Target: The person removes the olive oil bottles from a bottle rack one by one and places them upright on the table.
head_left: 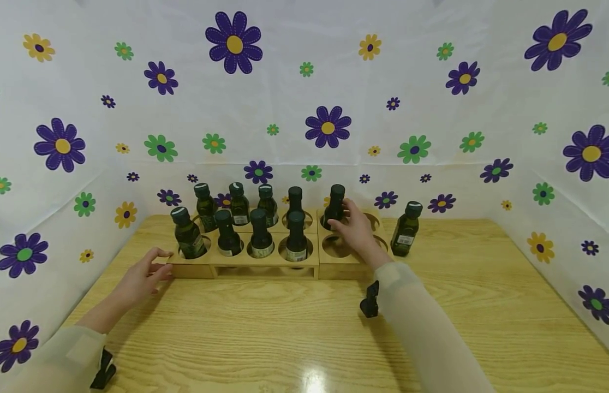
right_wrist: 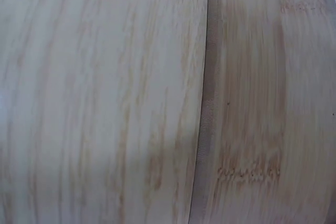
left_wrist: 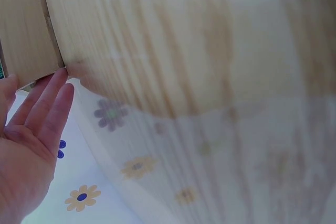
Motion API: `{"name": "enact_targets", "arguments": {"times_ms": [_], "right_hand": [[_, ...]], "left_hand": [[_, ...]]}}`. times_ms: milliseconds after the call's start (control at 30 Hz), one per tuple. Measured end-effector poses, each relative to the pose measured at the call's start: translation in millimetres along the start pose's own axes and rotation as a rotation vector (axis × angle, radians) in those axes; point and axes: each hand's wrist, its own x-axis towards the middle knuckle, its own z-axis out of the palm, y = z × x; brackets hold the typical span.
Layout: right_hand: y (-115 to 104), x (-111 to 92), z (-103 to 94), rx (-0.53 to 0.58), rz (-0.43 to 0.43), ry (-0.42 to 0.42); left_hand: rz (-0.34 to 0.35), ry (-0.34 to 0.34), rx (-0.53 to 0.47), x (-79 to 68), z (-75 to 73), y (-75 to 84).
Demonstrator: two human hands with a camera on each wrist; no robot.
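Observation:
In the head view, my right hand [head_left: 357, 229] holds a dark green glass bottle [head_left: 336, 197] between thumb and fingers, its lower part down in a back hole of the wooden bottle rack [head_left: 267, 268]. My left hand [head_left: 139, 278] touches the rack's left end; in the left wrist view its fingers [left_wrist: 44, 103] are nearly straight against the rack's corner. Several similar bottles, among them one at the front left [head_left: 186, 234] and one at the front right [head_left: 297, 234], stand in the rack's two rows of round holes. The right wrist view shows only wood, no hand.
One more green bottle [head_left: 406, 229] stands upright on the wooden table [head_left: 265, 333], just right of the rack. Beside my right hand is an unfilled front hole [head_left: 336, 246]. A white cloth with printed flowers [head_left: 280, 98] encloses the back and sides.

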Motion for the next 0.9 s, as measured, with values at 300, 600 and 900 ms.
{"name": "enact_targets", "arguments": {"times_ms": [300, 600, 900], "right_hand": [[-3.2, -1.6, -2.4, -0.024, -0.059, 0.05], [-12.0, -8.5, -12.2, 0.003, -0.11, 0.087], [-23.6, -17.5, -39.0, -0.01, -0.175, 0.095]], "left_hand": [[-0.007, -0.003, 0.01, -0.2, -0.7, 1.3], [-0.001, -0.005, 0.017, -0.1, -1.5, 1.5], [-0.015, -0.013, 0.014, -1.0, -1.0, 2.5]]}}
